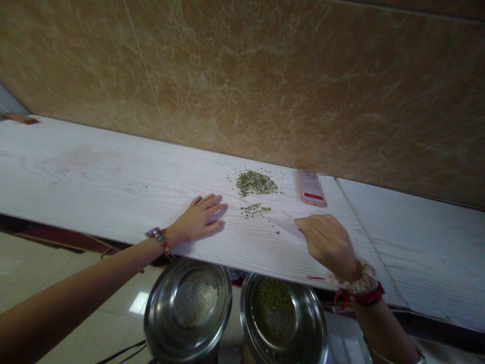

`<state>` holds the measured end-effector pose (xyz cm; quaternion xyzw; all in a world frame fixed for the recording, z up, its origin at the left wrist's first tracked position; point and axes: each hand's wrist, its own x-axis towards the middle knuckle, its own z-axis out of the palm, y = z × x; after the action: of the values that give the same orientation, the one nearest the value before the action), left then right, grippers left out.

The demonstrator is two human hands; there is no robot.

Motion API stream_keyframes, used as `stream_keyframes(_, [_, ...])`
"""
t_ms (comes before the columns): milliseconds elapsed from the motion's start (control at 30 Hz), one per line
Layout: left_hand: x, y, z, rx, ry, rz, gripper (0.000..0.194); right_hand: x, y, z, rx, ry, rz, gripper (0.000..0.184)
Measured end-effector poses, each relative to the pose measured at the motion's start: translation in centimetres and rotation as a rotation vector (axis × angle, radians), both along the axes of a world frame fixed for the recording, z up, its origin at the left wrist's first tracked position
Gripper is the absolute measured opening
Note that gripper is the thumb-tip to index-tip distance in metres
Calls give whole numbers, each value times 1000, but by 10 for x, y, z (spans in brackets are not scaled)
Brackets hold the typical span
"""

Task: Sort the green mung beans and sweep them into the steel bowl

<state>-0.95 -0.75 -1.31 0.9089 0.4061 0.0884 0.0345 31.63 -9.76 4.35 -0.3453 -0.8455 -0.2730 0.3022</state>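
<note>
My left hand [200,217] lies palm down on the white wood-grain table [94,177], its fingers spread and holding nothing I can see. To its right is a loose pile of green mung beans [254,182], with a smaller scatter of mung beans [255,210] nearer me. My right hand [328,240] is closed above the table to the right of the beans, fingers curled under. Whatever its fingertips pinch, if anything, is hidden. Two steel bowls stand below the table's near edge: the left bowl [153,313] holds whitish, translucent pieces, the right bowl [310,328] mung beans.
A phone in a pink case [312,189] lies by the marbled wall [242,81], beyond my right hand. A small red stick-like item [315,277] rests at the near edge. At the far left end is a brown object [20,118]. A seam crosses the tabletop at right.
</note>
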Motion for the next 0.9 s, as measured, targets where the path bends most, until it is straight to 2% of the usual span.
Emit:
stream_keyframes(300, [0, 0, 0, 9, 13, 5, 49, -4, 3, -1, -4, -2, 5, 25])
stream_keyframes(600, [1, -1, 1, 10, -2, 7, 50, 6, -8, 4, -20, 31, 21, 21])
stream_keyframes(900, [2, -1, 3, 5, 29, 11, 50, 4, -18, 0, -72, 59, 43, 24])
